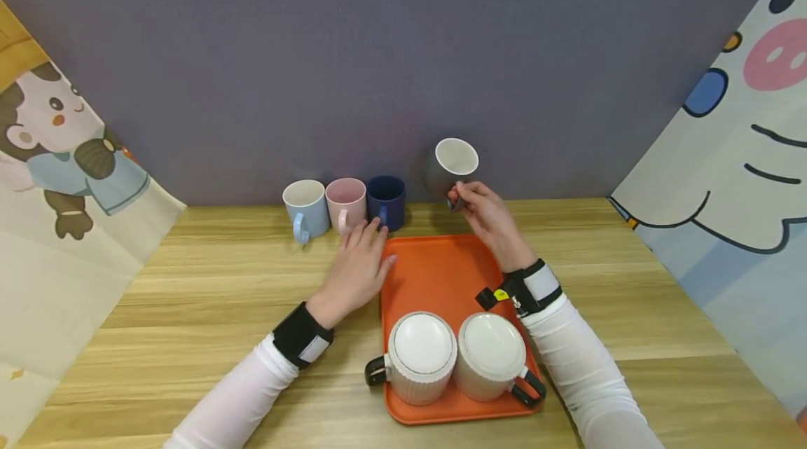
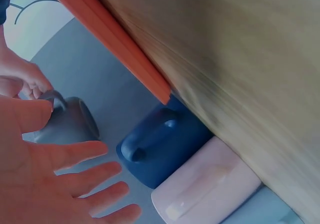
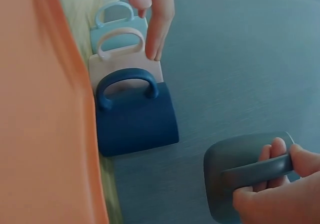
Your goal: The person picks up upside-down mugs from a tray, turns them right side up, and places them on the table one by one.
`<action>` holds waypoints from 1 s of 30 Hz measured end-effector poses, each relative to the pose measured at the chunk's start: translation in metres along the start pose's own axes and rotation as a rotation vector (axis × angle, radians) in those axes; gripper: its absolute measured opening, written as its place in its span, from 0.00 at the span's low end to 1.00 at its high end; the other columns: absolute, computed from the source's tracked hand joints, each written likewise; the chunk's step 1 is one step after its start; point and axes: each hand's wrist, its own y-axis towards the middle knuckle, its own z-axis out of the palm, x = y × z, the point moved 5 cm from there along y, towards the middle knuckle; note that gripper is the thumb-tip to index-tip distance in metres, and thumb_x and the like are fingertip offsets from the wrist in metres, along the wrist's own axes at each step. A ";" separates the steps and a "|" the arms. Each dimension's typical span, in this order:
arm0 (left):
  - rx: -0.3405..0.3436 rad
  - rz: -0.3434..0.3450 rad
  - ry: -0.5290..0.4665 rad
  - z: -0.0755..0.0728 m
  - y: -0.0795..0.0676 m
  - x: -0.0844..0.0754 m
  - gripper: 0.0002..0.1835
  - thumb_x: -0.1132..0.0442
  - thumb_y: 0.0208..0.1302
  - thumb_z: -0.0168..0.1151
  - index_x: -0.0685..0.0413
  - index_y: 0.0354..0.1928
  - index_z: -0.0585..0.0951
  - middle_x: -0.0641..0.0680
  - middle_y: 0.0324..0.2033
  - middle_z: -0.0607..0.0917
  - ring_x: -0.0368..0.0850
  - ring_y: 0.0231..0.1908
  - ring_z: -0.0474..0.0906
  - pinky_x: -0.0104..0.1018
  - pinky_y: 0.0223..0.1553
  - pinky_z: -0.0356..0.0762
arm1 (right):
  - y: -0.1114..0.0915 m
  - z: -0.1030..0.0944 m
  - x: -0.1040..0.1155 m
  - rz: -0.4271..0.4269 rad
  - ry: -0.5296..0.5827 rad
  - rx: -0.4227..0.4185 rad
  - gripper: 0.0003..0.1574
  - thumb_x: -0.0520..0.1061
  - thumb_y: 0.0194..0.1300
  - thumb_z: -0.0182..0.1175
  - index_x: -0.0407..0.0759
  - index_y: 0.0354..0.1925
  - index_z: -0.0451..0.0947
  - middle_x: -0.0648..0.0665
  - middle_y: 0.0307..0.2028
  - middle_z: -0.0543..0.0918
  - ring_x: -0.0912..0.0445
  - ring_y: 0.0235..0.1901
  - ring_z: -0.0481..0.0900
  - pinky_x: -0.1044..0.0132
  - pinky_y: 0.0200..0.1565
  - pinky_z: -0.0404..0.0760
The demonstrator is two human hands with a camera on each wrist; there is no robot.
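Observation:
My right hand [image 1: 494, 221] grips the handle of a dark grey mug [image 1: 439, 176] with a white inside. In the right wrist view this grey mug [image 3: 235, 156] is up off the table, apart from the navy mug [image 3: 140, 119]. At the back of the table a light blue mug [image 1: 307, 209], a pink mug [image 1: 347, 198] and the navy mug [image 1: 394, 205] stand side by side, handles towards me. With fingers spread, my left hand [image 1: 354, 263] hovers before the pink and navy mugs, holding nothing; the left wrist view shows its fingers apart from them.
An orange tray [image 1: 441, 263] lies on the wooden table [image 1: 252, 309]. Two whitish mugs with black handles, a left one [image 1: 422, 358] and a right one [image 1: 490, 358], stand upside down at its near end. Behind the table rises a grey wall panel [image 1: 391, 71].

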 end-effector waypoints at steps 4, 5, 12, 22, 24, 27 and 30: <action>-0.010 0.005 -0.012 -0.002 -0.002 0.003 0.29 0.50 0.70 0.51 0.63 0.64 0.69 0.65 0.66 0.65 0.63 0.65 0.61 0.61 0.66 0.56 | 0.002 -0.003 -0.007 0.031 -0.007 -0.007 0.19 0.33 0.70 0.49 0.45 0.23 0.75 0.51 0.28 0.83 0.61 0.33 0.82 0.71 0.44 0.78; -0.015 0.008 -0.016 -0.003 -0.003 0.004 0.28 0.51 0.70 0.51 0.64 0.64 0.69 0.65 0.66 0.65 0.63 0.65 0.61 0.61 0.65 0.56 | 0.002 -0.003 -0.008 0.035 -0.008 -0.006 0.17 0.34 0.69 0.50 0.45 0.24 0.76 0.51 0.28 0.83 0.61 0.33 0.82 0.71 0.44 0.78; -0.057 0.007 -0.031 -0.010 -0.008 0.011 0.27 0.52 0.68 0.54 0.65 0.61 0.70 0.65 0.64 0.67 0.62 0.65 0.61 0.59 0.63 0.59 | 0.008 -0.005 -0.019 0.065 -0.049 -0.011 0.17 0.34 0.69 0.51 0.45 0.25 0.77 0.51 0.28 0.84 0.61 0.32 0.83 0.70 0.44 0.79; -0.066 -0.021 -0.033 -0.013 -0.014 0.021 0.28 0.52 0.67 0.55 0.65 0.61 0.70 0.66 0.62 0.70 0.63 0.65 0.61 0.59 0.62 0.60 | 0.013 -0.008 -0.033 0.130 -0.054 0.021 0.19 0.34 0.69 0.51 0.45 0.24 0.80 0.49 0.26 0.85 0.59 0.33 0.83 0.71 0.43 0.80; -0.059 -0.032 -0.028 -0.013 -0.016 0.024 0.28 0.52 0.67 0.55 0.65 0.62 0.70 0.66 0.62 0.69 0.63 0.65 0.61 0.59 0.61 0.60 | 0.013 -0.009 -0.036 0.147 -0.049 0.028 0.19 0.34 0.69 0.50 0.45 0.24 0.80 0.49 0.26 0.85 0.59 0.33 0.83 0.71 0.43 0.80; -0.042 -0.046 -0.017 -0.012 -0.020 0.028 0.28 0.51 0.67 0.55 0.65 0.62 0.70 0.66 0.64 0.68 0.64 0.64 0.61 0.60 0.61 0.60 | 0.014 -0.010 -0.040 0.161 -0.060 0.036 0.19 0.35 0.70 0.50 0.45 0.24 0.79 0.49 0.27 0.85 0.59 0.33 0.83 0.71 0.43 0.80; -0.033 -0.054 -0.011 -0.013 -0.023 0.032 0.29 0.51 0.68 0.54 0.64 0.62 0.69 0.66 0.65 0.67 0.64 0.65 0.61 0.60 0.62 0.60 | 0.015 -0.010 -0.043 0.162 -0.081 0.046 0.19 0.35 0.70 0.50 0.46 0.24 0.79 0.50 0.27 0.85 0.59 0.34 0.83 0.71 0.43 0.79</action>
